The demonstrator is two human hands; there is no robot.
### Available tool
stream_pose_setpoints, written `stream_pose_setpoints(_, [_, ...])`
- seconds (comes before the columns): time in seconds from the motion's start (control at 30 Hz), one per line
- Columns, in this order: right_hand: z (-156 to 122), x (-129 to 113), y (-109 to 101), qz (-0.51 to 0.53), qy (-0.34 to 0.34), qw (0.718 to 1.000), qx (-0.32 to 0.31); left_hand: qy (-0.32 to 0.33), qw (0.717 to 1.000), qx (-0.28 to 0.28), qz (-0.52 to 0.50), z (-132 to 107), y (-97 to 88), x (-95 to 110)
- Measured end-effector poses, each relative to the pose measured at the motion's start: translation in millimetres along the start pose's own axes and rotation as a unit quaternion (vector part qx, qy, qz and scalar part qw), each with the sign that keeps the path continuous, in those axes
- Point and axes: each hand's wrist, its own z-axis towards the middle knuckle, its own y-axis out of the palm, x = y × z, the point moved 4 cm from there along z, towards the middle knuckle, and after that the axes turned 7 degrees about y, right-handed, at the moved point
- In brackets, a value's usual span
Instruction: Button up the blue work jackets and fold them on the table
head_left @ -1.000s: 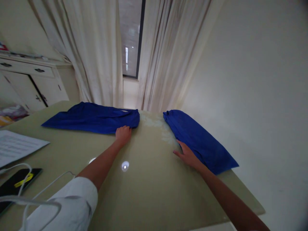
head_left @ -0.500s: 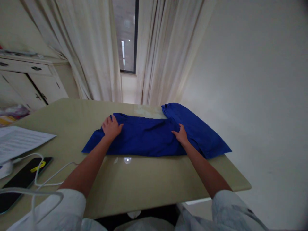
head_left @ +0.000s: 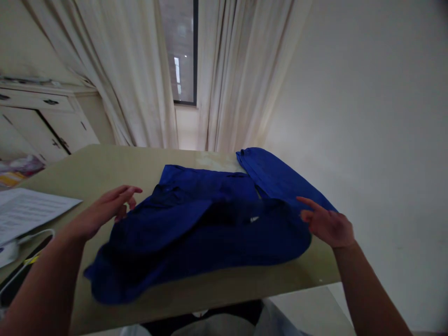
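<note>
A blue garment (head_left: 196,233) lies rumpled across the near part of the beige table (head_left: 115,163), one end hanging toward the front edge. A second blue folded piece (head_left: 276,175) lies at the table's right corner, behind it. My left hand (head_left: 105,210) hovers just left of the garment, fingers stretched out and apart, holding nothing. To the right of the cloth is my right hand (head_left: 327,224), raised with fingers spread and empty, close to the garment's right end.
A printed sheet of paper (head_left: 28,214), a white cable (head_left: 21,238) and a dark phone (head_left: 14,280) lie at the table's left. A white cabinet (head_left: 45,121) stands at the left. Cream curtains (head_left: 140,74) frame a dark window (head_left: 182,51). A plain wall (head_left: 367,116) fills the right.
Both hands have lifted off the blue garment and drawn apart. The garment has been pulled toward the front edge and now lies looser and more rumpled.
</note>
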Motion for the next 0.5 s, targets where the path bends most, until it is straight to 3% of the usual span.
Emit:
stream_pose_setpoints(0.1, [36.7,6.1,19.9,0.021,0.083,0.996,0.035,0.028,0.985,0.054,0.163,46.0,16.1,-7.5])
stream_pose_setpoints(0.17, [68.8,11.1,47.1,-0.043,0.109,0.989,0.089,0.024,0.962,0.063,0.266,79.2,41.9,-14.4])
stream_pose_setpoints(0.23, [97.3,17.6,80.4,-0.14,0.115,0.978,0.104,0.011,0.937,0.039,0.346,105.3,69.2,-21.8])
stream_pose_setpoints(0.3, [120.5,20.4,111.5,-0.265,0.07,0.957,0.094,0.007,0.921,-0.009,0.39,122.9,90.0,-27.6])
stream_pose_setpoints(0.37, [140.4,16.0,135.0,-0.375,-0.018,0.924,0.074,0.025,0.913,-0.038,0.405,134.3,100.1,-27.6])
stream_pose_setpoints(0.43, [160.3,5.1,146.9,-0.439,-0.085,0.891,0.072,0.053,0.911,-0.013,0.408,141.9,100.6,-20.7])
stream_pose_setpoints(0.5, [182.7,-9.8,148.3,-0.479,-0.081,0.866,0.118,0.072,0.905,0.066,0.413,145.3,96.5,-9.8])
